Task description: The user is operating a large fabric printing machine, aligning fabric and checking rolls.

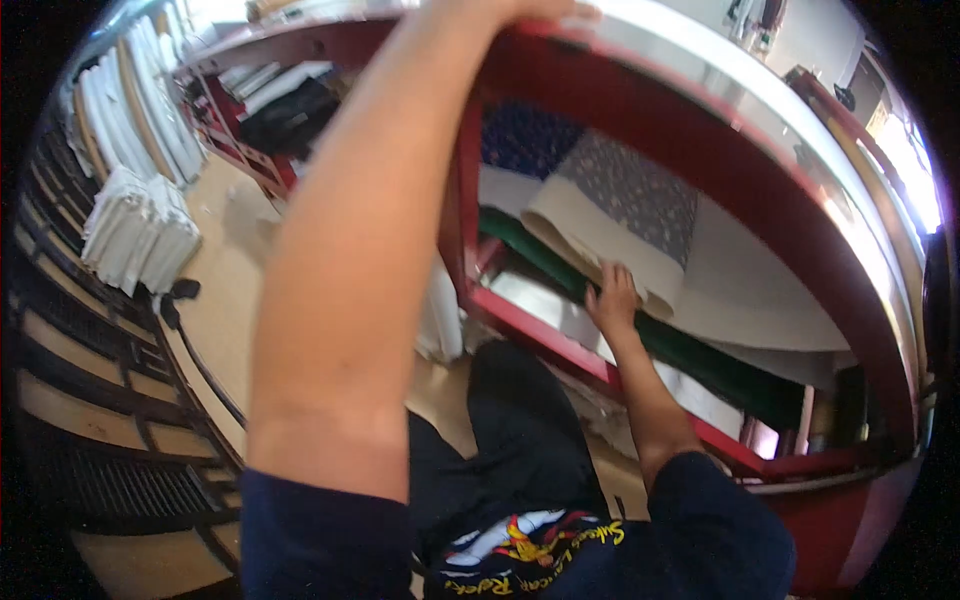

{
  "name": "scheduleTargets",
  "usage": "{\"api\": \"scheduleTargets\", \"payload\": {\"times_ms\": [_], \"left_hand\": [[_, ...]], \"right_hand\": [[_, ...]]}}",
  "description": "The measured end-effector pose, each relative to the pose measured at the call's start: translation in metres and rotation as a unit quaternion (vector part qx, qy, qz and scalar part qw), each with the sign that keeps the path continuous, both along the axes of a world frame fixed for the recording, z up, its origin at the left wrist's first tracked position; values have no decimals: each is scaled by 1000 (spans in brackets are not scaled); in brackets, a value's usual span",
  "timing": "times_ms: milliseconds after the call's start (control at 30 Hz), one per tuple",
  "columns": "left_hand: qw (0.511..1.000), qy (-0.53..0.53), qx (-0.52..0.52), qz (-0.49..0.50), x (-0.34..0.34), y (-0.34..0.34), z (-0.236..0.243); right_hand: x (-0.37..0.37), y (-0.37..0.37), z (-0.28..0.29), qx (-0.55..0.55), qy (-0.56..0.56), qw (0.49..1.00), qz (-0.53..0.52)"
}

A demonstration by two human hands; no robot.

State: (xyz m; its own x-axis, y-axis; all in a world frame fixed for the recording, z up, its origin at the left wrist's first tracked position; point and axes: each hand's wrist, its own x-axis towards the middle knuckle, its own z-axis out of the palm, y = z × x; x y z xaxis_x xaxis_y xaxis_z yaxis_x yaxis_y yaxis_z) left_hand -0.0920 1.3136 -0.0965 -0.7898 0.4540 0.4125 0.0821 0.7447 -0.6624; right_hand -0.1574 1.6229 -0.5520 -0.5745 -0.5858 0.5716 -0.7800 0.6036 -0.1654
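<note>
My left hand is at the top of the view, partly cut off, with its fingers stretched along the white tabletop. The left forearm crosses over the red metal frame below that top. Lower and to the right, my right hand reaches into the open shelf under the table. Its fingers are apart and touch the curled edge of a cream sheet. A dark green roll lies just beneath the sheet's edge. Behind are a grey speckled fabric and a dark blue patterned fabric.
A red frame bar runs along the shelf's front, close to my knees. At the left stand long white rolls and a white folded bundle. Dark slatted racks line the left side. Dark items fill another shelf bay.
</note>
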Motion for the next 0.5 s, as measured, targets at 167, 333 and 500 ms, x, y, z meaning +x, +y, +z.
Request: {"api": "scheduleTargets", "payload": {"times_ms": [167, 333, 500], "left_hand": [[944, -40, 315, 91, 15, 43, 9], [894, -86, 438, 46, 91, 65, 0], [884, -99, 453, 48, 96, 41, -36]], "right_hand": [[-28, -37, 25, 51, 26, 996, -68], [-66, -96, -4, 126, -7, 989, -83], [-99, -151, 54, 113, -22, 993, -26]]}}
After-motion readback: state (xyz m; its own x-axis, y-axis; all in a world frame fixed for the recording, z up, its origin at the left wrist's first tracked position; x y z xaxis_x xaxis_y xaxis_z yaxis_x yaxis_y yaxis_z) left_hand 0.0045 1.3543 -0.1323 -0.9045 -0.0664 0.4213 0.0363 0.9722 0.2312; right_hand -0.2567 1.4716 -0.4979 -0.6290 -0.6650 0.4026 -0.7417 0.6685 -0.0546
